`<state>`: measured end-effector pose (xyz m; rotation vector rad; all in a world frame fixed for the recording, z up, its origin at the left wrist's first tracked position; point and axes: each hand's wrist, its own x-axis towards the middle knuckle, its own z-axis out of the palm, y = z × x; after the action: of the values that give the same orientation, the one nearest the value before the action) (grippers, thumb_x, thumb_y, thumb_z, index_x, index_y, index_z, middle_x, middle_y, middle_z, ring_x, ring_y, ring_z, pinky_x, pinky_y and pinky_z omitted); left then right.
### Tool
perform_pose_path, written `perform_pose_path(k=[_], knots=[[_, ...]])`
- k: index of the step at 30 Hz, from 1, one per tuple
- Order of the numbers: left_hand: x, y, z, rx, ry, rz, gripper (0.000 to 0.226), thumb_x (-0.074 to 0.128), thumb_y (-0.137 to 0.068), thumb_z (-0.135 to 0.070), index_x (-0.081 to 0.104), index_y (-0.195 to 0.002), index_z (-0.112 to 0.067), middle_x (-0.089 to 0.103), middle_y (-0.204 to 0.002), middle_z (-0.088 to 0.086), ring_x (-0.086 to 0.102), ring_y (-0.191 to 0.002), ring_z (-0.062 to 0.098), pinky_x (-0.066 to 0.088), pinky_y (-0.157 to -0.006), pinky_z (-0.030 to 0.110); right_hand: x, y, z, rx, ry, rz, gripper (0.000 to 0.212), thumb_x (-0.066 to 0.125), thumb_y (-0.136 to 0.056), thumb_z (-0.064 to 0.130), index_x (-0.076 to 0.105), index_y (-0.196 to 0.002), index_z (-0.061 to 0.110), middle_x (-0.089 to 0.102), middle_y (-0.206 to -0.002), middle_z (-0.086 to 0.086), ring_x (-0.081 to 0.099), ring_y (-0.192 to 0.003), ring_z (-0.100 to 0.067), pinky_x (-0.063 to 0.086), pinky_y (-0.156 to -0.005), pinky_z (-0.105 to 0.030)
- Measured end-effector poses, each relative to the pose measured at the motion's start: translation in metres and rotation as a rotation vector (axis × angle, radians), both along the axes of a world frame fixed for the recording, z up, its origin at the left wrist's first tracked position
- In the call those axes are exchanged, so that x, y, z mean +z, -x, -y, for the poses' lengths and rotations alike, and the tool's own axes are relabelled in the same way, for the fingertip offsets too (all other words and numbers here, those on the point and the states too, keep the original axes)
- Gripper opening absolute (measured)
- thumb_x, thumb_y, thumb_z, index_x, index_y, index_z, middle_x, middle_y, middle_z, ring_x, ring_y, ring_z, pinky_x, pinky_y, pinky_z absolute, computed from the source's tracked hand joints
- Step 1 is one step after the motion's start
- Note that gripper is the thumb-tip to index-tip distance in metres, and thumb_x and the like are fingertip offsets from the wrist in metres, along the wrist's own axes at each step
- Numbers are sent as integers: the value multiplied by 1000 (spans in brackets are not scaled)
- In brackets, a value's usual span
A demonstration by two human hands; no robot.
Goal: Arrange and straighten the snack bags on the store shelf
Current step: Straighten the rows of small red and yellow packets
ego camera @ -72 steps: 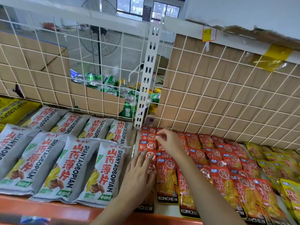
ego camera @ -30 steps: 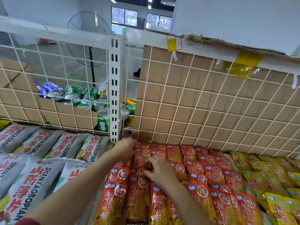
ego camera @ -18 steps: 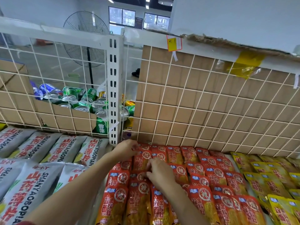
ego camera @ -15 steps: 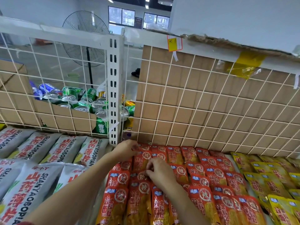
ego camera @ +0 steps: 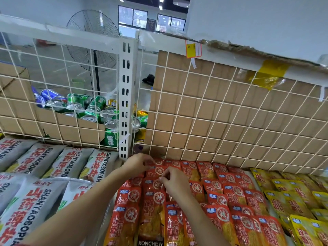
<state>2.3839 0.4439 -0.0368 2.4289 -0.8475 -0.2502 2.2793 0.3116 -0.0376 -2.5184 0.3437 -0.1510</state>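
Head view: both hands have reached the back rows of red bags (ego camera: 158, 192) beside the post (ego camera: 125, 103). Left hand (ego camera: 137, 163) curls its fingers (ego camera: 148, 161) on a rear bag's top; right hand (ego camera: 174, 180) pinches the next one, suggesting the front rows are done.

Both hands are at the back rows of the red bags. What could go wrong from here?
1. The red bags overlap like shingles; tugging the tops that the left hand and right hand pinch may skew the rows below.
2. The left forearm passes over the grey bags and could nudge them.
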Motion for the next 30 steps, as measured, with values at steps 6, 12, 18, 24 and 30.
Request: perform_pose_path(k=[6,12,18,24,30], knots=[[1,4,-7,-6,53,56,16,65,-84,-25,62,-99,-26,59,-107,-8,56,-100,10,48,-86,26,-5,-1,-1,-76,-20,26,6,59,-88,30,59,-89,24,59,-90,10,54,-82,-4,39,-63,-14],[2,8,-13,-97,-95,106,20,65,-83,-35,64,-99,-24,53,-113,-6,49,-107,11,42,-94,32,-7,-2,-1,-75,-18,6,7,59,-88,30,55,-85,26,59,-88,10,55,-80,-5,38,-59,-13],[0,11,-12,-101,-117,106,26,65,-83,-35,62,-105,-23,52,-121,-3,50,-109,12,44,-95,32,-6,-2,-1,-54,0,13,8,59,-87,30,56,-91,24,57,-88,10,53,-80,-4,39,-61,-13],[10,22,-17,-82,-12,161,23,66,-82,-36,60,-103,-28,52,-118,-9,49,-110,9,42,-96,31,2,20,6,-23,18,88,16,58,-87,35,55,-100,26,54,-87,16,51,-78,-1,39,-64,-12],[23,55,-28,-210,-126,121,30,63,-85,-37,58,-111,-24,53,-112,-9,52,-100,6,46,-88,24,8,59,20,34,90,82,17,56,-89,37,56,-104,29,49,-92,22,44,-74,12,36,-65,-6]])
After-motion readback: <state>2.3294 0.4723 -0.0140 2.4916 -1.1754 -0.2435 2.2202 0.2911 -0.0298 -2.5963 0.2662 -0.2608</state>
